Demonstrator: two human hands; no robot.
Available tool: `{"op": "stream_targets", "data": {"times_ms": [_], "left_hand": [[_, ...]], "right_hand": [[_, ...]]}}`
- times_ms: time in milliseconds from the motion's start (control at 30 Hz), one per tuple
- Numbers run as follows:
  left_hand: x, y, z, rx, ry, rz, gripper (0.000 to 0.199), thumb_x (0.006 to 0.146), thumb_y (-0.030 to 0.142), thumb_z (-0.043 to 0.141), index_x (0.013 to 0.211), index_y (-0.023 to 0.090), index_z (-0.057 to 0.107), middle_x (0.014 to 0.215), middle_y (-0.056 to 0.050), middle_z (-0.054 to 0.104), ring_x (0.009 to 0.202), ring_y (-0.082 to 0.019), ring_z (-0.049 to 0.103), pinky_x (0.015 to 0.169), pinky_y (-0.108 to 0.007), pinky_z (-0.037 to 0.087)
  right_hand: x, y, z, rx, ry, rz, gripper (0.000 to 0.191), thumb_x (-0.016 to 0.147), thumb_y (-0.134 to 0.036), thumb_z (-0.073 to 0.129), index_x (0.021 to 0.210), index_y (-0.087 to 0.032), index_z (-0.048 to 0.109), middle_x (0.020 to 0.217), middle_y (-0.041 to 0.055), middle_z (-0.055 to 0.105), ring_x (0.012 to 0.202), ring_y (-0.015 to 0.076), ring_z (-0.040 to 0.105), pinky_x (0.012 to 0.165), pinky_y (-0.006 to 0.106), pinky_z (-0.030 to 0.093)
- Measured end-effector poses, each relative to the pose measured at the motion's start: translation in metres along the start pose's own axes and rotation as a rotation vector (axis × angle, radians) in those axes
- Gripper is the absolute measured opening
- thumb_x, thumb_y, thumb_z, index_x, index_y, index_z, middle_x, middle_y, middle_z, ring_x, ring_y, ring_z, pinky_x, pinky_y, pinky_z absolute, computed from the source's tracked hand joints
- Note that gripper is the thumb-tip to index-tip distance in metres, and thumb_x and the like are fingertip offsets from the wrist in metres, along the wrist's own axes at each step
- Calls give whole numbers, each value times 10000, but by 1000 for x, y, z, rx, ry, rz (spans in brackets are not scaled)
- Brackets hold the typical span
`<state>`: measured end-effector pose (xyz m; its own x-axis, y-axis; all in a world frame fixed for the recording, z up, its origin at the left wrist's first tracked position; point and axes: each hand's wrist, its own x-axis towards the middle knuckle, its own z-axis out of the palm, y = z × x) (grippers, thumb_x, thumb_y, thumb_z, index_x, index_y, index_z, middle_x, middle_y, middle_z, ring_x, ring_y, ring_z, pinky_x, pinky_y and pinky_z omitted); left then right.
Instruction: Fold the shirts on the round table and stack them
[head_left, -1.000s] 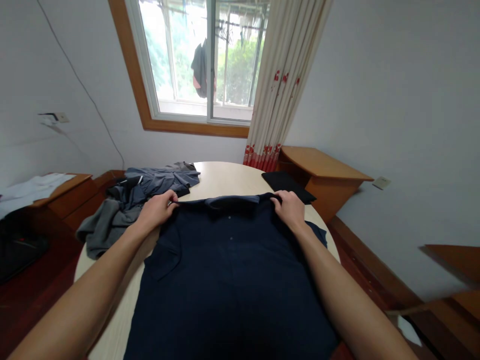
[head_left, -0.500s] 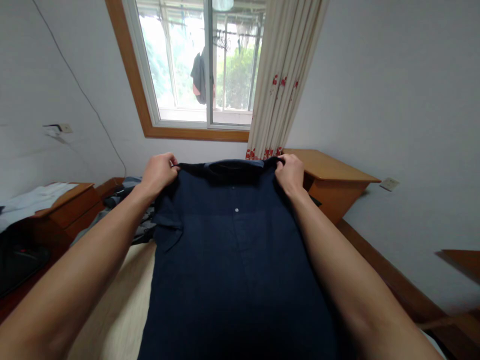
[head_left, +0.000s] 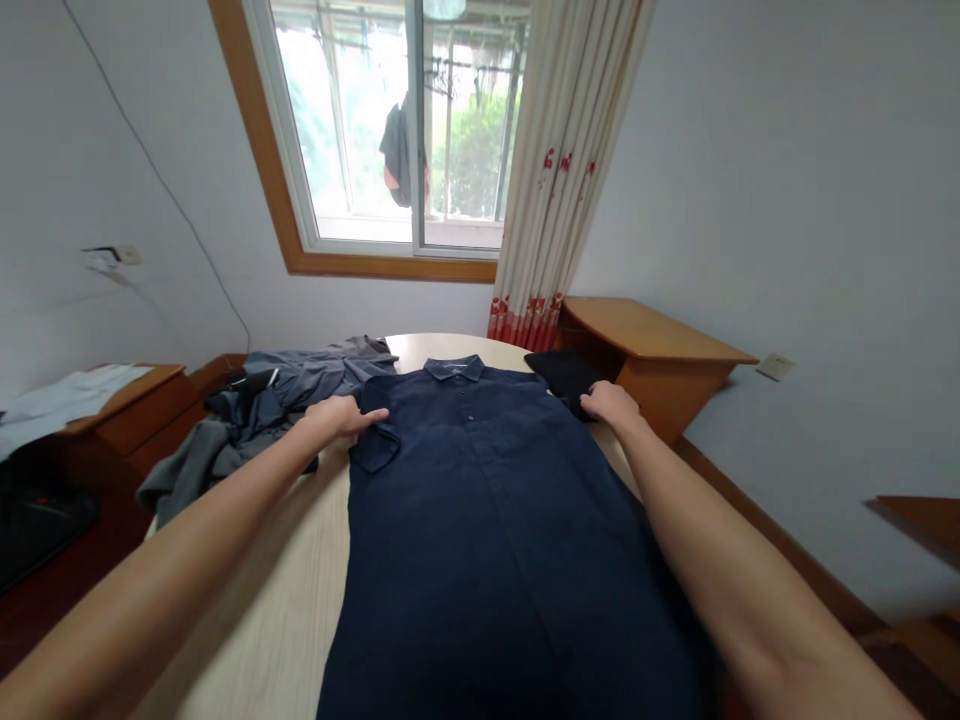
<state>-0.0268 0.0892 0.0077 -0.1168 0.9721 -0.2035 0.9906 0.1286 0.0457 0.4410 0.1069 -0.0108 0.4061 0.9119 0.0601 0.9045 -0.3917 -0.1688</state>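
Across table (head_left: pixel 247 620), navy shirt (head_left: pixel 465 500); left hand (head_left: pixel 341 416) loosely spread, touching sleeve (head_left: pixel 380 450); right hand (head_left: pixel 611 402) curled, grip unclear.

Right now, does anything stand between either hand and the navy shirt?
Nothing visible stands between the left hand and the navy shirt: its thumb overlaps the sleeve. The right hand is beside the black item; dark on dark, whether that intervenes is unclear.
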Motion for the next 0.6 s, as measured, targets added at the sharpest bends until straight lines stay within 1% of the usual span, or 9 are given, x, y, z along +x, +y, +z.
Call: {"op": "stream_targets", "data": {"times_ms": [67, 167, 233, 267, 333, 367, 400, 500, 600], "left_hand": [[-5, 6, 7, -5, -56, 28, 955, 791, 900, 348, 1086, 83, 746, 1100, -284, 725, 1057, -429, 697, 854, -449, 549], [-11, 16, 18, 32, -13, 84, 970, 735, 883, 499, 1251, 81, 676, 1245, -292, 675, 1133, -435, 665, 881, -456, 550], [-14, 21, 22, 76, -7, 109, 876, 755, 795, 587, 1293, 106, 657, 1305, -269, 653, 1169, -421, 650, 903, -452, 549], [-14, 22, 22, 98, -11, 119, 773, 796, 723, 605, 1281, 126, 668, 1308, -249, 659, 1175, -406, 651, 908, -442, 549], [-14, 19, 17, 131, 8, 123, 526, 886, 564, 578, 1214, 175, 713, 1288, -197, 685, 1171, -372, 659, 907, -417, 550], [-12, 15, 12, 137, 32, 118, 437, 918, 502, 547, 1171, 199, 735, 1269, -173, 700, 1162, -357, 665, 901, -405, 550], [-11, 10, 6, 135, 57, 108, 392, 939, 464, 515, 1129, 217, 752, 1248, -155, 713, 1149, -347, 671, 891, -396, 550], [-5, -8, -12, 107, 148, 61, 413, 965, 456, 438, 1080, 235, 768, 1208, -133, 731, 1125, -335, 678, 871, -376, 548], [-3, -16, -20, 74, 218, 35, 494, 974, 489, 369, 1110, 216, 758, 1220, -146, 725, 1144, -344, 667, 888, -389, 540]], "right_hand": [[-1, 13, 1, -16, -33, 40, 463, 875, -428, 648, 1185, -93, 723, 1195, 253, 692, 1107, 365, 681, 857, 410, 549], [-5, 18, 5, -19, -142, 37, 545, 845, -567, 682, 1095, -86, 743, 1105, 246, 719, 1051, 360, 700, 826, 407, 555], [-10, 15, 8, -22, -169, 9, 549, 849, -609, 667, 1044, -102, 747, 1073, 232, 727, 1033, 354, 707, 819, 408, 555], [-12, 12, 9, -30, -144, -11, 536, 856, -608, 661, 1049, -115, 743, 1091, 225, 726, 1048, 354, 703, 826, 410, 553], [-16, 5, 11, -47, -59, -65, 504, 872, -577, 658, 1129, -148, 718, 1164, 206, 713, 1101, 353, 684, 859, 416, 543], [-18, 1, 12, -51, -27, -90, 502, 878, -556, 660, 1186, -162, 697, 1199, 197, 705, 1127, 351, 674, 879, 418, 536], [-19, -2, 13, -51, -10, -112, 507, 884, -536, 659, 1240, -174, 673, 1226, 189, 698, 1146, 347, 665, 897, 417, 528], [-19, -13, 15, -36, -4, -164, 505, 908, -485, 637, 1330, -208, 630, 1284, 167, 680, 1180, 335, 647, 929, 409, 512], [-17, -23, 17, -38, -26, -183, 450, 923, -455, 616, 1312, -232, 651, 1296, 155, 675, 1174, 329, 647, 929, 408, 508]]}}
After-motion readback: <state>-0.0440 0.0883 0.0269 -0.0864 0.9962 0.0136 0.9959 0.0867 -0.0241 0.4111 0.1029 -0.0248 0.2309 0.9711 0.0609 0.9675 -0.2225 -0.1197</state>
